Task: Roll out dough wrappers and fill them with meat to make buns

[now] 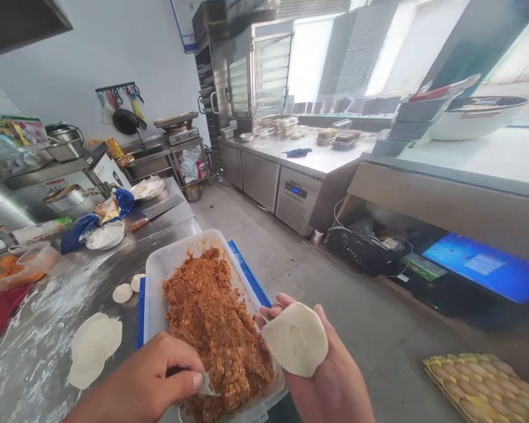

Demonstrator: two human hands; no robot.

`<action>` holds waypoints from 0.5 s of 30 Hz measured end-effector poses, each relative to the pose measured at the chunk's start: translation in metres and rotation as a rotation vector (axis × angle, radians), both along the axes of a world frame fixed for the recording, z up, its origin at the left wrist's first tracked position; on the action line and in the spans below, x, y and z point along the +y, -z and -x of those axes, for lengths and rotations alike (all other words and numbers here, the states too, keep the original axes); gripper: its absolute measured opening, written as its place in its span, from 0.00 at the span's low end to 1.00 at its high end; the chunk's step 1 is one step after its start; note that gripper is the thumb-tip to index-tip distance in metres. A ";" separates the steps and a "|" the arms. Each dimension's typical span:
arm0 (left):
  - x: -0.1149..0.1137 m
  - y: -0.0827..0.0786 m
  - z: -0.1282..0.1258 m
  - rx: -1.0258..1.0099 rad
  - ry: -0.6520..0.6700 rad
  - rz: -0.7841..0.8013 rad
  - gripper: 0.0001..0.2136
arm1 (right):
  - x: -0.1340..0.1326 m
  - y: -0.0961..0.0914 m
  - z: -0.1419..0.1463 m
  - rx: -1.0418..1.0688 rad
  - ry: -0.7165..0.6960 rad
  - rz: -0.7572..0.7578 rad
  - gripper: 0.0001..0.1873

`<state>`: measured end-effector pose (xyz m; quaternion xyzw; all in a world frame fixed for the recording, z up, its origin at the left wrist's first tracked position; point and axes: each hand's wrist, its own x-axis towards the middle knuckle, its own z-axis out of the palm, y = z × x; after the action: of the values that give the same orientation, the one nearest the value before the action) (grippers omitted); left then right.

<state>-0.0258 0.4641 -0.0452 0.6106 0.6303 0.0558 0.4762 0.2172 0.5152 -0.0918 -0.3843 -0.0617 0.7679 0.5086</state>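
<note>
My left hand (158,376) is closed, thumb pressed against the fingers, around a metal utensil (209,386), of which only a bit shows; it looks like a spoon or spatula. Its tip meets the reddish-brown crumbly filling (211,305) heaped in a clear plastic tub (152,264). Beside the tub's right side, my right hand (330,376) is palm up and cupped, holding a round, flat dough wrapper (295,339) with nothing heaped on it. To the left, flat dough wrappers (94,346) overlap on the floured steel table, near two small dough balls (122,293).
Blue edging (249,273) shows under the tub. Up the table lie a cleaver (163,207), a bowl of flour (106,235) and plastic bags. A tray of eggs (489,382) is at lower right. A steel counter (264,176) stands across the tiled floor.
</note>
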 end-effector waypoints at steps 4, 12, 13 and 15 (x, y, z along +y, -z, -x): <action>-0.011 -0.014 -0.006 0.085 -0.094 0.050 0.13 | 0.003 -0.010 0.032 0.094 -0.155 -0.065 0.27; -0.031 -0.023 0.001 0.407 -0.050 -0.332 0.15 | -0.035 0.008 0.072 0.136 -0.348 0.029 0.30; -0.038 -0.015 0.001 0.484 -0.027 -0.443 0.14 | -0.038 0.012 0.074 0.157 -0.337 0.064 0.31; -0.053 0.005 -0.003 0.635 0.019 -0.705 0.15 | -0.042 0.019 0.079 0.225 -0.292 0.135 0.34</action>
<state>-0.0230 0.4108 -0.0503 0.7277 0.6817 0.0725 0.0245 0.1378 0.4734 -0.1113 -0.3161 -0.0079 0.8742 0.3684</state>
